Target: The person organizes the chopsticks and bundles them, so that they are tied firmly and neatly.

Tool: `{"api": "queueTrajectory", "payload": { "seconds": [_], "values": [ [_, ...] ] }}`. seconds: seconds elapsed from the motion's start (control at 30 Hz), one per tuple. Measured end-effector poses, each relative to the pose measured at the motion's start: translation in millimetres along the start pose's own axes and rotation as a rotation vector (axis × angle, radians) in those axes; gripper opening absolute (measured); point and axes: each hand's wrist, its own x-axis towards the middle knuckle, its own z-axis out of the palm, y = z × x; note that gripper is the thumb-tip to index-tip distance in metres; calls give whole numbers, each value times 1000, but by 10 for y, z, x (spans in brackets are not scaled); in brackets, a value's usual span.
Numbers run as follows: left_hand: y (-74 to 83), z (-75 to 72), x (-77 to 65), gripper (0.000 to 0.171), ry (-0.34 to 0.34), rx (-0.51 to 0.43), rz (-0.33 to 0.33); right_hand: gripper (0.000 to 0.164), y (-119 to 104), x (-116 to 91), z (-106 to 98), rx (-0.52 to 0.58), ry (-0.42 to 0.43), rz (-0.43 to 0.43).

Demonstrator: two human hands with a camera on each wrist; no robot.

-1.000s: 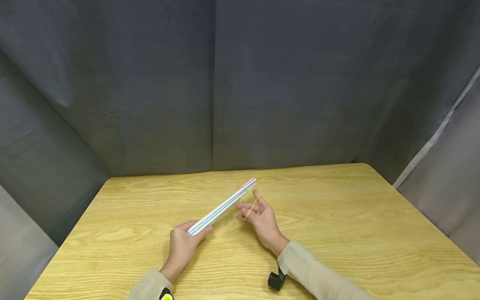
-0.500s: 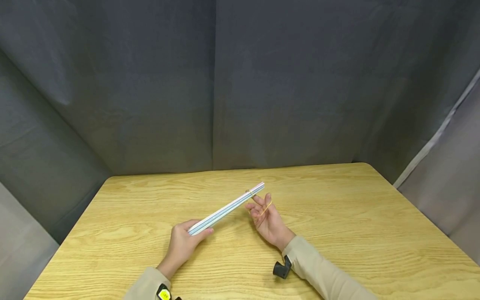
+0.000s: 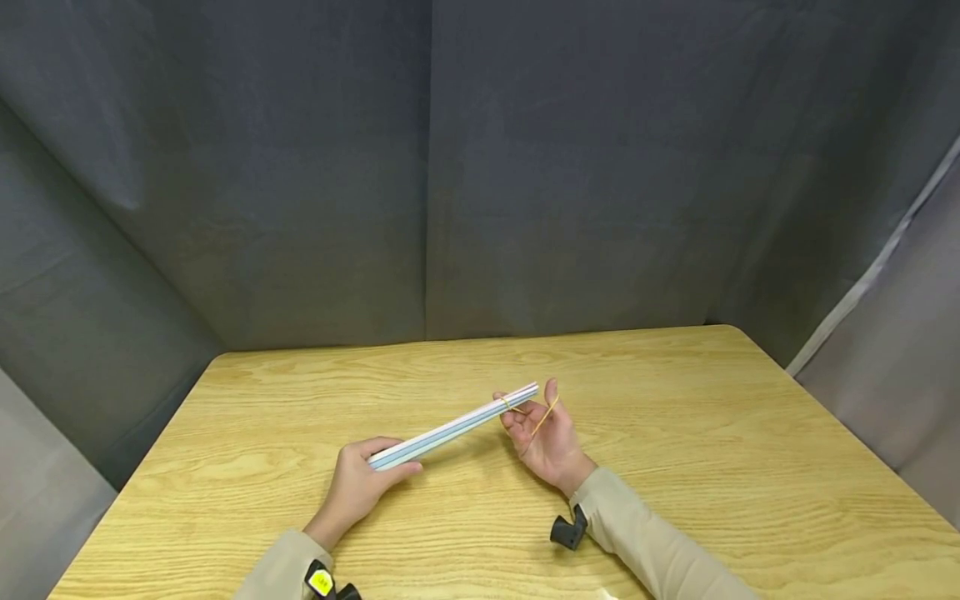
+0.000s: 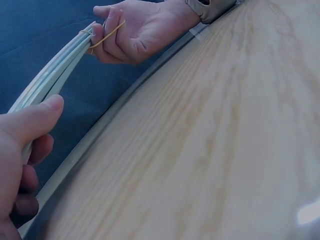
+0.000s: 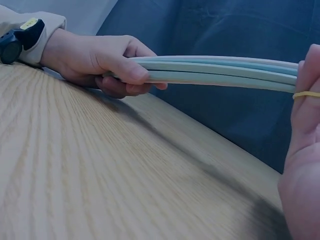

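My left hand (image 3: 358,479) grips the near end of a bundle of long, thin pastel sticks (image 3: 450,429), pink, white, blue and pale green. The thumb lies along the top of the bundle in the left wrist view. The bundle slants up to the right, above the table. Around its far end runs a yellow rubber band (image 3: 545,417), which stretches across to my right hand (image 3: 553,446). That hand is palm up, the band looped over its curled fingers and raised thumb. Its fingertips (image 4: 102,10) lie behind and beside the far end of the sticks.
A wooden table (image 3: 675,433) spreads beneath both hands. Dark grey curtains (image 3: 600,167) hang behind and at the sides. A black wrist device (image 3: 568,530) sits under the right sleeve, and another with a yellow label (image 3: 321,582) is on the left cuff.
The far end of the bundle has tipped lower and to the right. My right hand has moved right and turned more palm up; the band has slid further onto the sticks.
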Motion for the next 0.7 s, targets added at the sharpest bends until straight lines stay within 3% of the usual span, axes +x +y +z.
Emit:
{"api": "queueTrajectory", "payload": {
  "seconds": [0.23, 0.5, 0.7],
  "values": [
    [23, -18, -9, 32, -32, -6, 4, 92, -45, -8, -14, -59, 37, 26],
    [-8, -11, -11, 32, -42, 56, 39, 93, -92, -22, -27, -74, 19, 69],
    [-23, -2, -5, 31, -56, 102, 109, 88, -148, -56, -56, -294, 19, 95]
  ]
}}
